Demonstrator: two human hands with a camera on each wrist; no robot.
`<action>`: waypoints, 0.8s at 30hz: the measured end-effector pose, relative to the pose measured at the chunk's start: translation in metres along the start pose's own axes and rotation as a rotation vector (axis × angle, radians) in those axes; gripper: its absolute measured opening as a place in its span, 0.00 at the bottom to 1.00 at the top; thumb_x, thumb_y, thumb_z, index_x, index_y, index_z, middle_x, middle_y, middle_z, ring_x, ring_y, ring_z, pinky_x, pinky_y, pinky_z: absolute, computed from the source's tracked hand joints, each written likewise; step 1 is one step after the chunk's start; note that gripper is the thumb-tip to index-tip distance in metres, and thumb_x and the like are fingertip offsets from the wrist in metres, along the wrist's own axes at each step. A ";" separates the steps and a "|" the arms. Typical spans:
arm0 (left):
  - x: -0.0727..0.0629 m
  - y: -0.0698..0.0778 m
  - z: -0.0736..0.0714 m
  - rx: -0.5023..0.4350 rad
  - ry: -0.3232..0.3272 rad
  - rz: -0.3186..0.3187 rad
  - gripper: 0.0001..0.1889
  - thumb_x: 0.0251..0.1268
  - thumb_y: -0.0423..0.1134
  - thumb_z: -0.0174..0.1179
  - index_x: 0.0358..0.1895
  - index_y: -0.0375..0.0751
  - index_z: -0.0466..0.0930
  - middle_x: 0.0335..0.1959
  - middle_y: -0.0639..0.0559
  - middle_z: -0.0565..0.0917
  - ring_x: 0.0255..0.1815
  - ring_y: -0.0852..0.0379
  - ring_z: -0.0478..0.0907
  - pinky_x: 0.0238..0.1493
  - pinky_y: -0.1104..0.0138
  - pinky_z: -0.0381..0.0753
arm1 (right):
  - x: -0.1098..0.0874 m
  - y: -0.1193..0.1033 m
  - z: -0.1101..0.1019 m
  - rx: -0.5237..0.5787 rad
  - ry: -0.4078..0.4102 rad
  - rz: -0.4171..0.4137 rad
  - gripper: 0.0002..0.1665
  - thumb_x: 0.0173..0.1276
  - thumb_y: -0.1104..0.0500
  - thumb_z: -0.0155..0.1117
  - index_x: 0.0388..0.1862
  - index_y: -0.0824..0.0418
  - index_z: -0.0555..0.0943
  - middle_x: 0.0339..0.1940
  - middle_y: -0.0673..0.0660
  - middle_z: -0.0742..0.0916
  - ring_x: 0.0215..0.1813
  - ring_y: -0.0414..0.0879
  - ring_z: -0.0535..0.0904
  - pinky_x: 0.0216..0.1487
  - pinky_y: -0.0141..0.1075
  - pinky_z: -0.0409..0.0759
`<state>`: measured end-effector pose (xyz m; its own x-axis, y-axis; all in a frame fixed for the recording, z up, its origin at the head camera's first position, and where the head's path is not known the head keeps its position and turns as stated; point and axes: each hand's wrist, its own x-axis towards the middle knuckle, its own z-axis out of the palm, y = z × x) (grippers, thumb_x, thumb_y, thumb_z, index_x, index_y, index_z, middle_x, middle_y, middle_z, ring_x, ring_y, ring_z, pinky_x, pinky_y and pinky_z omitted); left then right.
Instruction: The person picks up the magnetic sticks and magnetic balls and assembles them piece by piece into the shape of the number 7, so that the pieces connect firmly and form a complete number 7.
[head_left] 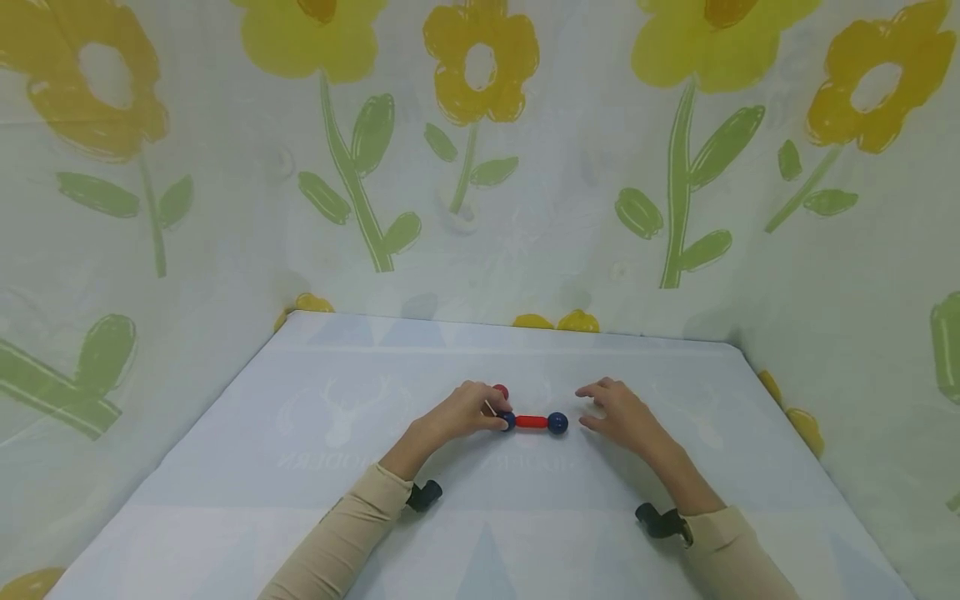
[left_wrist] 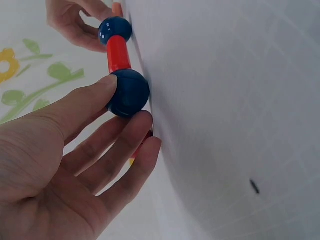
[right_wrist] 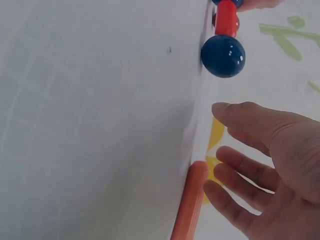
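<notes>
In the head view, a red rod (head_left: 532,422) joins a left dark blue ball (head_left: 508,420) to a right dark blue ball (head_left: 557,423), on or just above the bench (head_left: 540,533), roughly midway between its side edges and towards the far edge. A red ball (head_left: 501,390) sits just beyond the left hand (head_left: 471,407); a stray knuckle could set it rolling. The left hand pinches the left dark blue ball; the right hand (head_left: 621,414) has its fingers parted and holds nothing.

In the left wrist view, should the pinch of thumb and fingertips slacken or twist, the round ends could roll, or the red rod might part from a ball.

In the right wrist view, an orange-red rod (right_wrist: 190,205) lies by the right hand's lower fingers, where a brush could shift it; contact cannot be told. The thumb stands well apart from the fingers, near the right dark blue ball.
</notes>
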<state>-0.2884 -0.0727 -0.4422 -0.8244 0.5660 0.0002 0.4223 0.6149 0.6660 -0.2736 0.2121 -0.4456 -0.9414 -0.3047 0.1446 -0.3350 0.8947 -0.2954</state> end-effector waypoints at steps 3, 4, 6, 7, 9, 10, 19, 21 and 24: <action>0.000 0.000 0.000 0.005 0.001 0.001 0.12 0.59 0.35 0.69 0.47 0.42 0.87 0.41 0.52 0.88 0.38 0.60 0.82 0.45 0.70 0.84 | 0.001 0.004 0.001 0.008 -0.005 0.006 0.24 0.58 0.58 0.75 0.55 0.57 0.82 0.48 0.58 0.85 0.51 0.51 0.82 0.54 0.47 0.82; 0.000 0.000 0.000 0.008 0.001 0.003 0.12 0.59 0.35 0.69 0.47 0.42 0.87 0.41 0.52 0.88 0.38 0.60 0.82 0.45 0.71 0.84 | 0.001 0.005 0.002 0.011 -0.008 0.009 0.24 0.58 0.58 0.75 0.55 0.57 0.82 0.48 0.58 0.85 0.51 0.51 0.82 0.55 0.47 0.82; -0.001 0.000 0.000 0.013 0.002 0.006 0.12 0.59 0.35 0.69 0.47 0.42 0.87 0.41 0.52 0.88 0.38 0.60 0.82 0.45 0.71 0.84 | 0.001 0.006 0.002 0.013 -0.019 0.018 0.24 0.59 0.58 0.74 0.55 0.58 0.82 0.47 0.57 0.85 0.51 0.51 0.82 0.55 0.48 0.82; -0.001 0.000 0.000 0.016 0.003 0.008 0.12 0.59 0.35 0.69 0.47 0.42 0.87 0.41 0.52 0.88 0.38 0.60 0.82 0.46 0.71 0.83 | 0.001 0.006 0.002 0.016 -0.022 0.025 0.24 0.59 0.58 0.74 0.55 0.58 0.82 0.47 0.57 0.85 0.51 0.50 0.82 0.56 0.48 0.82; -0.001 0.000 0.000 0.019 0.003 0.013 0.12 0.59 0.35 0.69 0.47 0.42 0.87 0.41 0.52 0.88 0.38 0.61 0.82 0.46 0.71 0.83 | 0.002 0.007 0.003 0.021 -0.027 0.034 0.24 0.59 0.58 0.74 0.55 0.58 0.82 0.47 0.57 0.85 0.52 0.50 0.82 0.57 0.48 0.81; -0.001 0.000 0.000 0.021 0.003 0.014 0.12 0.59 0.35 0.69 0.47 0.42 0.87 0.41 0.52 0.88 0.38 0.61 0.82 0.46 0.71 0.83 | 0.002 0.007 0.003 0.021 -0.029 0.032 0.24 0.59 0.59 0.74 0.55 0.58 0.82 0.47 0.57 0.85 0.51 0.51 0.82 0.56 0.48 0.81; -0.001 -0.001 0.001 0.028 0.003 0.020 0.12 0.59 0.36 0.69 0.47 0.42 0.87 0.40 0.52 0.88 0.37 0.60 0.82 0.45 0.72 0.83 | 0.001 0.006 0.002 0.026 -0.042 0.038 0.22 0.60 0.59 0.74 0.54 0.59 0.83 0.46 0.57 0.85 0.51 0.51 0.82 0.56 0.47 0.82; -0.001 -0.001 0.001 0.030 0.004 0.021 0.12 0.59 0.36 0.69 0.47 0.42 0.87 0.40 0.53 0.88 0.37 0.60 0.82 0.45 0.72 0.83 | 0.001 0.006 0.002 0.021 -0.043 0.031 0.22 0.60 0.59 0.74 0.54 0.60 0.82 0.46 0.57 0.86 0.51 0.51 0.82 0.56 0.47 0.82; -0.001 -0.001 0.001 0.034 0.004 0.022 0.12 0.59 0.36 0.69 0.47 0.42 0.87 0.40 0.53 0.88 0.37 0.60 0.81 0.44 0.73 0.82 | 0.001 0.006 0.001 0.025 -0.036 0.032 0.23 0.59 0.59 0.74 0.54 0.59 0.83 0.45 0.57 0.86 0.50 0.51 0.82 0.55 0.47 0.82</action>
<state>-0.2872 -0.0735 -0.4432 -0.8163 0.5773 0.0180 0.4531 0.6208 0.6397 -0.2766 0.2169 -0.4483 -0.9523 -0.2882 0.1005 -0.3052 0.8959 -0.3228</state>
